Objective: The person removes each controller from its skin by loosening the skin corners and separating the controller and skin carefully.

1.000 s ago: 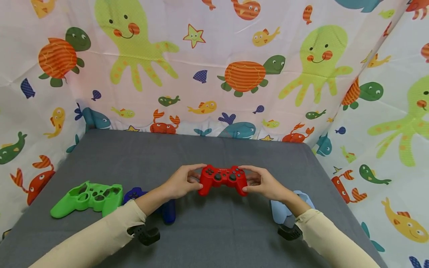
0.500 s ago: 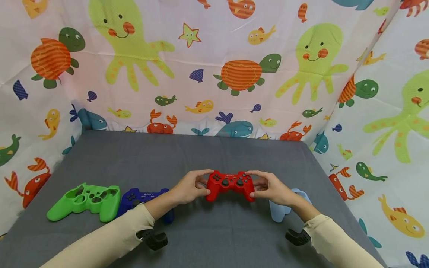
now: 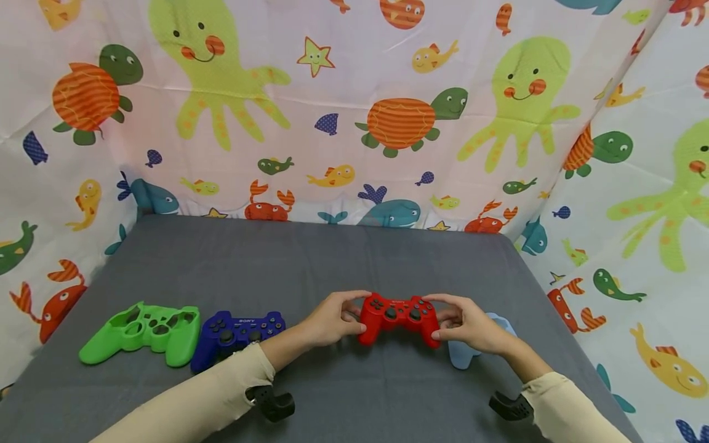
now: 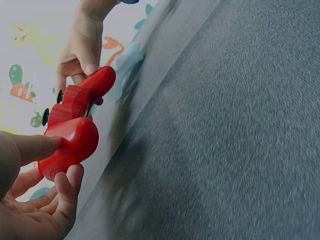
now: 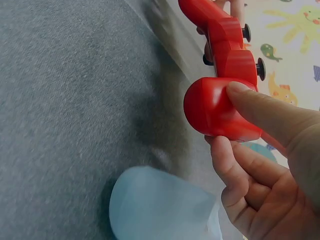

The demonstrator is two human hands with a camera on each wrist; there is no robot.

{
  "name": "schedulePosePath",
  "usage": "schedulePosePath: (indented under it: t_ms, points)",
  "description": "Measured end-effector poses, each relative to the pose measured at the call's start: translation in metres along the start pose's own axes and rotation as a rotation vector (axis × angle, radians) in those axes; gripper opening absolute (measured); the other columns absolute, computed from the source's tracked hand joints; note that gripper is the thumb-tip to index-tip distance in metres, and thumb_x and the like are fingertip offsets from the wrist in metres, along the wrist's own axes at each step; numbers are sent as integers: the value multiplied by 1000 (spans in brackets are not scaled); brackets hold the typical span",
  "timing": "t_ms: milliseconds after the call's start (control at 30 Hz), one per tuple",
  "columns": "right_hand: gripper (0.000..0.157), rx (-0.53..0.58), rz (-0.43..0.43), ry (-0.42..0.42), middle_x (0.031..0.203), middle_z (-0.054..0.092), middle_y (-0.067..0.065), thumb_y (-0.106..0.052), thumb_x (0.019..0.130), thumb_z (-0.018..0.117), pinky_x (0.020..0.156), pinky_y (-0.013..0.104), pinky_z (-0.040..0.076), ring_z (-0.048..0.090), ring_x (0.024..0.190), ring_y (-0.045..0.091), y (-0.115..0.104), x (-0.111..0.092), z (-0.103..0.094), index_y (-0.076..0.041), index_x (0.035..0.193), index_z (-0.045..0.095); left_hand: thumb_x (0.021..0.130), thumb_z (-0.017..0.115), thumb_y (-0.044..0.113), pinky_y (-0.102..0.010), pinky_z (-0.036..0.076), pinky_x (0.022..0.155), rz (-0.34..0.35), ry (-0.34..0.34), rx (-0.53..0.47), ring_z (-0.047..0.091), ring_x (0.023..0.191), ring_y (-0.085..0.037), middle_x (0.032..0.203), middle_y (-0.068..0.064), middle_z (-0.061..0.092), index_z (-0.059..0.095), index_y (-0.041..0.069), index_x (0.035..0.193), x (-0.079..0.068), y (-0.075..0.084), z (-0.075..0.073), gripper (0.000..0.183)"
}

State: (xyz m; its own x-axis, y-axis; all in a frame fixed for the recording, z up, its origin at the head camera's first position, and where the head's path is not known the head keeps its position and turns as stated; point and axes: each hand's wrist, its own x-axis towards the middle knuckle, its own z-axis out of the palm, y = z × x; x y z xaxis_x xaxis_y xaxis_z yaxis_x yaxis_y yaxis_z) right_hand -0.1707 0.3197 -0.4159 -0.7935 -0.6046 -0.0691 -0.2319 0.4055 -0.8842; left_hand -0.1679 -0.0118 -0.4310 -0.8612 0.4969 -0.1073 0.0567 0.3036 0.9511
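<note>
Both hands hold a red game controller (image 3: 400, 315) above the grey table, its sticks and buttons facing up. My left hand (image 3: 332, 319) pinches its left end, thumb on the grip and fingers at the far side and below. The right hand (image 3: 466, 321) holds the other end the same way. In the left wrist view, the controller (image 4: 75, 145) sits between thumb and fingertips, raised off the cloth. From the right wrist, the red grip (image 5: 215, 107) shows beneath the thumb. A light blue controller cover (image 3: 464, 354) lies under the right hand, partly hidden by it.
Left of the hands, a dark blue controller (image 3: 238, 332) lies on the grey cloth-covered table (image 3: 332, 252), partly behind the left forearm. Beside it rests a green controller cover (image 3: 152, 329). A curtain (image 3: 343, 80) printed with sea animals hangs behind and at both sides.
Both hands have carried the red controller to the right and slightly nearer. The dark blue controller, earlier mostly covered by the left arm, now shows more. The grip looks the same.
</note>
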Motion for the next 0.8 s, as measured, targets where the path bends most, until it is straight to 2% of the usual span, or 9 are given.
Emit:
schedulePosePath:
  t_ms: [300,433,633,800]
  points:
    - [66,-14,-10,-19,99,75,18,-5,90,74,64,23,53,57,67,3,4,-11,-3,8,146,41,88,76,2,-34,55,68,-15,-10,-11,69,84,-15,110,-14,68,53,15,147,3,0,13,65]
    - [65,-22,-19,-10,100,74,22,-4,90,74,61,24,52,56,65,4,4,-14,-4,9,145,42,88,76,3,-32,55,68,-22,-5,-3,70,86,-15,111,-13,68,54,16,146,4,0,18,64]
    - [66,-46,-13,9,99,73,27,-2,89,75,55,25,47,51,60,9,3,-18,-2,11,145,42,87,77,3,-28,52,61,-25,1,1,70,83,-15,109,-13,68,55,16,145,5,-1,23,64]
    - [66,-56,17,13,95,73,24,-3,88,76,53,25,43,47,59,8,5,-20,0,8,144,45,87,77,3,-28,52,60,-26,-1,11,68,81,-14,107,-11,68,55,16,145,4,-4,26,63]
